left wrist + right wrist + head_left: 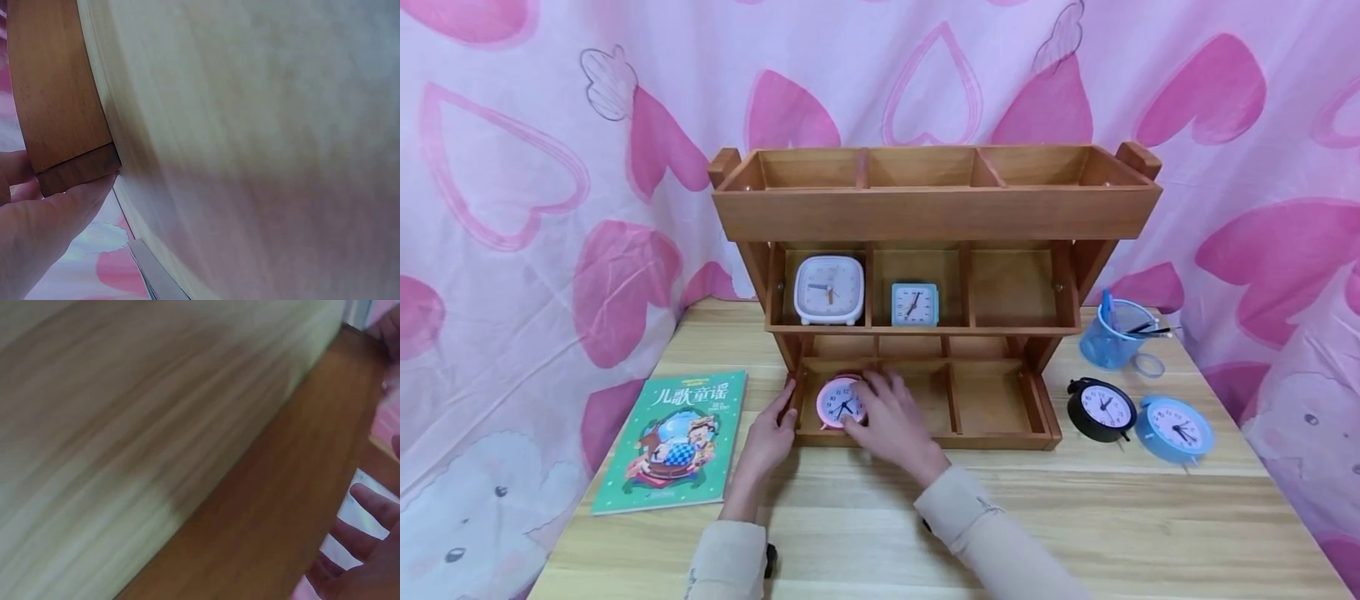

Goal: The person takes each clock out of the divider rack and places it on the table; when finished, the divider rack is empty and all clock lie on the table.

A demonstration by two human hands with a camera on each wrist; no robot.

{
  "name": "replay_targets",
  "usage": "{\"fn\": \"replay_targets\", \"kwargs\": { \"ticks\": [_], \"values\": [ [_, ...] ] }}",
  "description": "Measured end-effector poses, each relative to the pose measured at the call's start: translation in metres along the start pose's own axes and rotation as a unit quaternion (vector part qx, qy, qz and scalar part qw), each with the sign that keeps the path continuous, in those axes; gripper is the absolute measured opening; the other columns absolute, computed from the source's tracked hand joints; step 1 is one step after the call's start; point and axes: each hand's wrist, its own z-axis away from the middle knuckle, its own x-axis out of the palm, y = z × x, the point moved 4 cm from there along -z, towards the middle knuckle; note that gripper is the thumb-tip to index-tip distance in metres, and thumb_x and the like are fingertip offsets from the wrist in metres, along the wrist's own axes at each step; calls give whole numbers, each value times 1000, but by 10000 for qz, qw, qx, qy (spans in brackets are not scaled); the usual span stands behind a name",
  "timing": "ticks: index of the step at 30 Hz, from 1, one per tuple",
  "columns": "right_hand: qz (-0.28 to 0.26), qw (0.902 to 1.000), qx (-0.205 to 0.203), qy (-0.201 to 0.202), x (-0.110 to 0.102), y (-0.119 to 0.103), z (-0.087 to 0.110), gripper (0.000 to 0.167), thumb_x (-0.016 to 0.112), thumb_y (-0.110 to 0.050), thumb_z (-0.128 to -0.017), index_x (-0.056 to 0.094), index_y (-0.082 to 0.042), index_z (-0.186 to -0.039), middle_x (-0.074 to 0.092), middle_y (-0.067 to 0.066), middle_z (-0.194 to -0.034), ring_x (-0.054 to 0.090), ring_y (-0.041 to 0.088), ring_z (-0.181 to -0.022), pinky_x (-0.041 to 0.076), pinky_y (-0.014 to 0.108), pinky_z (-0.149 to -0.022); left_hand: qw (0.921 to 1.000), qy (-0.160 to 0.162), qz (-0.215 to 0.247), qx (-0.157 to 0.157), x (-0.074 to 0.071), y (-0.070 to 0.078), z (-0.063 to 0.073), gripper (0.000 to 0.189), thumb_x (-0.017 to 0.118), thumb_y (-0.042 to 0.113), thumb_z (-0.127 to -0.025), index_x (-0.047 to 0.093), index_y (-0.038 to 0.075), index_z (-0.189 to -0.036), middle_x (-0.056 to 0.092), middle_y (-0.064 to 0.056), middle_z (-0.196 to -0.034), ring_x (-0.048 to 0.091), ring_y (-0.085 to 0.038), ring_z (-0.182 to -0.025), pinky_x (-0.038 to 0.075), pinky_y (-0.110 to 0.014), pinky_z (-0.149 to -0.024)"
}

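Note:
In the head view, a round pink alarm clock [839, 403] with a white dial stands in the bottom-left compartment of a three-tier wooden shelf [925, 218]. My right hand [891, 419] holds it at its right side, thumb low at the front and fingers near its top; the hand covers part of the rim. My left hand [772, 431] grips the shelf's lower left end. Its fingers lie along the outside of the end piece in the left wrist view. A white square clock [829, 290] and a smaller light-blue one [914, 303] stand on the middle tier.
A green picture book [673, 442] lies left of the shelf. To the right are a black alarm clock [1102, 409], a blue alarm clock [1175, 429], a blue mesh pen cup [1108, 340] and a ring of tape [1148, 365]. A heart-patterned curtain [865, 75] hangs behind.

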Motion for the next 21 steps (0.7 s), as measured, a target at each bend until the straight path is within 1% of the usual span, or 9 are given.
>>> {"fn": "replay_targets", "kwargs": {
  "ticks": [3,5,8,12,15,18,21],
  "values": [
    [396,9990,72,-188,13,-7,-10,65,61,-58,-90,57,-15,-138,52,13,-143,35,39,-139,35,54,-113,10000,7,14,38,0,0,0,53,36,19,-107,25,28,-158,20,-14,-164,18,-38,-150,22,-56,-118],
    [591,9978,227,-201,19,-9,-15,71,59,-64,-88,57,-13,-137,55,13,-139,37,38,-136,37,52,-112,10000,27,3,93,-1,0,1,52,36,18,-107,26,27,-158,21,-14,-163,19,-38,-149,22,-56,-118],
    [680,9966,457,-34,23,-14,-21,78,62,-69,-83,57,-11,-135,58,16,-132,42,38,-130,41,51,-106,9994,77,-89,316,-2,0,1,52,37,17,-107,27,24,-158,24,-16,-162,21,-38,-148,22,-55,-118],
    [690,9952,665,194,25,-19,-28,86,69,-72,-74,58,-8,-130,60,17,-124,44,37,-123,44,51,-101,9980,143,-203,590,-3,1,-1,52,38,16,-107,28,21,-158,26,-16,-161,24,-38,-148,22,-54,-119],
    [747,9939,768,253,26,-21,-30,83,72,-69,-73,59,-7,-127,60,16,-119,45,37,-118,44,50,-100,9983,87,-118,565,-2,1,-1,52,38,15,-107,28,20,-158,25,-15,-162,23,-37,-148,22,-54,-119],
    [818,9931,764,354,27,-22,-32,78,73,-64,-72,61,-6,-122,60,17,-112,46,37,-112,45,50,-96,9990,24,-32,454,0,0,-2,52,37,17,-107,27,22,-158,24,-12,-163,21,-36,-149,22,-53,-119],
    [779,9929,772,460,26,-22,-32,76,74,-62,-70,62,-5,-118,61,17,-108,47,39,-111,43,52,-96,9991,19,-2,426,0,-1,-2,52,37,17,-107,27,23,-158,23,-11,-163,20,-35,-150,22,-53,-119]
  ]
}}
